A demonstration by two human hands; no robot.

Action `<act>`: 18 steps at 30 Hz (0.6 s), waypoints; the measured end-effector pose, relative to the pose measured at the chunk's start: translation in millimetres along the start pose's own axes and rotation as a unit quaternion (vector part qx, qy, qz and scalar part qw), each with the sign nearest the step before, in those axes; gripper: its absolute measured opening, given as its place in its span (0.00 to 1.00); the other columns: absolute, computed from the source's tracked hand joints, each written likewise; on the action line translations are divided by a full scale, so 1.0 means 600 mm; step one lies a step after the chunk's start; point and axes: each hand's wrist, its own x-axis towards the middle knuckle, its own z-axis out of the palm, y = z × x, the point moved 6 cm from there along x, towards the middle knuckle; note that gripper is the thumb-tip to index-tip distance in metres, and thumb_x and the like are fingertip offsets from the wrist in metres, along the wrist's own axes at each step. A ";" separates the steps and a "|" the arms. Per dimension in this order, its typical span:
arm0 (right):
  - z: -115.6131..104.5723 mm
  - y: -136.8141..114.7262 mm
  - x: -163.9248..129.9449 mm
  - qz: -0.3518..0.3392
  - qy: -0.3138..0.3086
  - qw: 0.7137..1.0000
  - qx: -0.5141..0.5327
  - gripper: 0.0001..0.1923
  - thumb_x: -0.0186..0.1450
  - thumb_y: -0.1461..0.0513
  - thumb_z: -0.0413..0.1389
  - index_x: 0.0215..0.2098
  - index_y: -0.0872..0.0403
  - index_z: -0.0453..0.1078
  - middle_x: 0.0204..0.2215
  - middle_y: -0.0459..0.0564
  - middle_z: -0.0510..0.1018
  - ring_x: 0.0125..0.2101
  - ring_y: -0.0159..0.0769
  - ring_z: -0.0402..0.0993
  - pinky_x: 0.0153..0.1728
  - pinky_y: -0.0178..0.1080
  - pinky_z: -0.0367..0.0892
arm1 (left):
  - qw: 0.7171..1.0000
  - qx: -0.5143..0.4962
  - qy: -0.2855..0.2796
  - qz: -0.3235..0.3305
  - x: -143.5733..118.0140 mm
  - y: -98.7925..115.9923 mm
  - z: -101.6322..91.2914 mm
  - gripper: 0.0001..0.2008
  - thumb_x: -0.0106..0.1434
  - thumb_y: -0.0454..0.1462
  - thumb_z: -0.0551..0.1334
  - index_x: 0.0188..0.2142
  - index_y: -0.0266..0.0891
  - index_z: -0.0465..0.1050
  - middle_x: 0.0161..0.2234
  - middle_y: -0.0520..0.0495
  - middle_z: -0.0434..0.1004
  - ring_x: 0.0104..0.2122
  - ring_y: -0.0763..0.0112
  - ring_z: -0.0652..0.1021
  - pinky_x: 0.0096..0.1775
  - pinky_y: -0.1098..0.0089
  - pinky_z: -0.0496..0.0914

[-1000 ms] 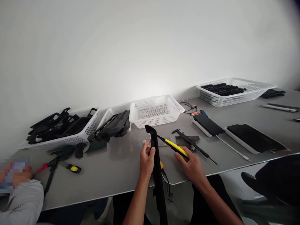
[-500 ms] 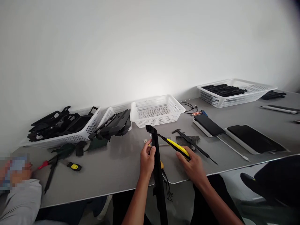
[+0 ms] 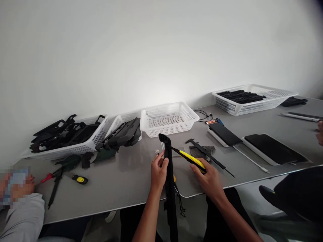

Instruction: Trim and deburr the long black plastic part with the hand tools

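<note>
My left hand (image 3: pixel 158 173) grips a long black plastic strip (image 3: pixel 169 188) that stands nearly upright, its curved top end near the table middle and its lower end below the table edge. My right hand (image 3: pixel 209 179) holds a yellow and black utility knife (image 3: pixel 191 160), whose tip points left and touches the strip just under its top. A small white piece (image 3: pixel 156 152) lies on the grey table (image 3: pixel 121 181) just left of the strip. A yellow item shows partly behind the strip.
An empty white basket (image 3: pixel 168 119) stands behind the strip; two baskets of black parts (image 3: pixel 68 136) at left, another (image 3: pixel 252 97) far right. Black caliper (image 3: pixel 208 155), two dark tablets (image 3: pixel 274 148), pliers (image 3: pixel 54 181). A person's grey sleeve (image 3: pixel 22 215) at lower left; another hand at the right edge.
The strip's top and the knife have shifted slightly right, with the knife tip now against the strip. A hand has appeared at the right edge.
</note>
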 end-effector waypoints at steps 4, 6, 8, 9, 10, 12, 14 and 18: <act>-0.004 0.000 0.001 0.010 0.018 1.000 -0.005 0.22 0.67 0.44 0.57 0.39 0.54 0.77 0.32 0.48 0.80 0.33 0.39 0.75 0.37 0.36 0.65 | 1.000 -0.006 0.000 -0.001 0.001 -0.002 0.001 0.26 0.63 0.48 0.72 0.56 0.37 0.83 0.44 0.40 0.86 0.46 0.59 0.83 0.51 0.65 0.76; -0.005 0.001 0.001 0.015 0.021 1.000 -0.006 0.22 0.67 0.44 0.57 0.39 0.54 0.77 0.31 0.47 0.79 0.32 0.39 0.74 0.36 0.36 0.65 | 1.000 -0.004 -0.001 0.001 0.002 -0.004 0.001 0.25 0.63 0.48 0.71 0.56 0.38 0.84 0.47 0.39 0.86 0.48 0.58 0.83 0.51 0.65 0.76; -0.005 0.002 0.000 0.018 0.022 1.000 -0.005 0.22 0.67 0.44 0.57 0.39 0.54 0.77 0.30 0.47 0.78 0.32 0.38 0.73 0.35 0.36 0.65 | 1.000 -0.004 -0.003 0.001 0.002 -0.007 0.002 0.25 0.63 0.48 0.71 0.56 0.38 0.84 0.50 0.37 0.85 0.49 0.58 0.83 0.51 0.64 0.76; -0.006 0.003 0.000 0.020 0.023 1.000 -0.004 0.22 0.66 0.44 0.57 0.39 0.54 0.77 0.30 0.47 0.78 0.32 0.38 0.73 0.35 0.36 0.64 | 1.000 -0.006 -0.004 -0.001 0.003 -0.008 0.002 0.26 0.63 0.48 0.71 0.56 0.38 0.84 0.52 0.37 0.85 0.50 0.57 0.83 0.52 0.64 0.76; -0.007 0.004 -0.001 0.022 0.027 0.999 -0.003 0.22 0.67 0.44 0.57 0.39 0.54 0.77 0.31 0.47 0.78 0.32 0.38 0.73 0.35 0.36 0.64 | 1.000 -0.008 -0.004 -0.003 0.003 -0.010 0.002 0.26 0.63 0.49 0.71 0.56 0.38 0.84 0.53 0.37 0.84 0.51 0.57 0.83 0.52 0.64 0.76; -0.010 0.008 -0.002 0.029 0.038 0.999 -0.003 0.23 0.67 0.43 0.57 0.40 0.54 0.77 0.31 0.47 0.78 0.32 0.38 0.72 0.35 0.36 0.64 | 1.000 -0.012 -0.005 -0.007 0.004 -0.013 0.002 0.26 0.63 0.49 0.71 0.56 0.39 0.84 0.55 0.37 0.84 0.51 0.57 0.83 0.53 0.63 0.76; -0.012 0.011 -0.003 0.033 0.045 0.998 -0.002 0.24 0.67 0.42 0.57 0.40 0.54 0.76 0.32 0.47 0.78 0.33 0.39 0.73 0.35 0.36 0.65 | 1.000 -0.009 -0.007 -0.005 0.004 -0.013 0.002 0.26 0.63 0.50 0.71 0.56 0.39 0.84 0.55 0.38 0.84 0.50 0.57 0.84 0.53 0.63 0.76; -0.007 0.011 -0.002 0.017 0.026 1.000 0.004 0.24 0.68 0.42 0.57 0.40 0.54 0.77 0.32 0.48 0.79 0.34 0.40 0.74 0.36 0.36 0.66 | 1.000 0.007 -0.012 -0.002 0.003 -0.012 0.002 0.25 0.64 0.49 0.71 0.56 0.39 0.83 0.55 0.37 0.84 0.50 0.57 0.84 0.53 0.62 0.76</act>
